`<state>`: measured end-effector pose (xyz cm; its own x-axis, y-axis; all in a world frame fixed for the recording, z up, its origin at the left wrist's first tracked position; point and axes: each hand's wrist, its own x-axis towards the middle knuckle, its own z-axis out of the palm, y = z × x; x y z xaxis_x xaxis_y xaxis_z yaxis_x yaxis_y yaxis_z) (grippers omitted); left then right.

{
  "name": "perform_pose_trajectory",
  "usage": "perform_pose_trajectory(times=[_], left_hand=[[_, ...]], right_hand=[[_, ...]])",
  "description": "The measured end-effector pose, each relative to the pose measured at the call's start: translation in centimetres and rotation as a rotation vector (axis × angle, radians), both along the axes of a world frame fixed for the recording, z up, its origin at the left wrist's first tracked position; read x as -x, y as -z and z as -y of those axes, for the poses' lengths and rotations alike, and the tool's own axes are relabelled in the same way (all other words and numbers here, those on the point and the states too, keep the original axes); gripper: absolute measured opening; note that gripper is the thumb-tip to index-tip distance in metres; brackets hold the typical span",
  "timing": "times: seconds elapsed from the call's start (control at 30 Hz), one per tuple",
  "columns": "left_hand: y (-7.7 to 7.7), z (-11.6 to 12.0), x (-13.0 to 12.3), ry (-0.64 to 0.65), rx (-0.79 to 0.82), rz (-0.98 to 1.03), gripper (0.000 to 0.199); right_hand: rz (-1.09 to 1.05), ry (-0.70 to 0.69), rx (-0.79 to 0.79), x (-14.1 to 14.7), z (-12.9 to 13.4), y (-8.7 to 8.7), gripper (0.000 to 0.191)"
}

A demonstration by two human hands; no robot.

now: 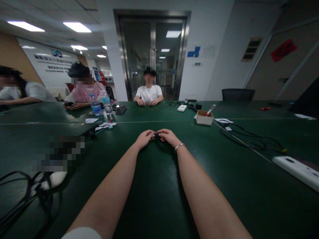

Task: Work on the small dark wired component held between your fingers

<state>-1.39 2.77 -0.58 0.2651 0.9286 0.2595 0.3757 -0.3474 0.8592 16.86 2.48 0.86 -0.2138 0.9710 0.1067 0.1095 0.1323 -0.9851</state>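
Both my arms stretch forward over the dark green table (157, 172). A small black object (156, 135) sits between my fingertips near the middle of the view; it is too small to identify. My left hand (145, 138) grips its left end with the fingers pressed together. From the other side, my right hand (169, 136) pinches its right end, and a silver bracelet (179, 147) circles that wrist. The fingers partly cover the object.
Water bottles (106, 103), a phone (121, 110) and paper scraps lie front left. Ahead right are a small box (204, 118), a white device (182, 108) and black cables (249, 136). A power strip (297, 171) lies right. Other people sit across and left.
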Motion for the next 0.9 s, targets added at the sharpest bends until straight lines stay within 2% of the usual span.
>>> perform_pose_trajectory(times=[0.63, 0.73, 0.9], left_hand=[[0.02, 0.02, -0.01, 0.008, -0.007, -0.021, 0.034], [0.02, 0.08, -0.06, -0.006, -0.047, -0.026, 0.031], [0.19, -0.07, 0.02, 0.031, -0.023, -0.01, 0.034]], right_hand=[[0.01, 0.015, 0.031, 0.1, 0.18, -0.34, 0.017], [0.004, 0.016, 0.039, 0.13, 0.14, -0.33, 0.017], [-0.014, 0.021, 0.049, 0.15, 0.07, -0.27, 0.017]])
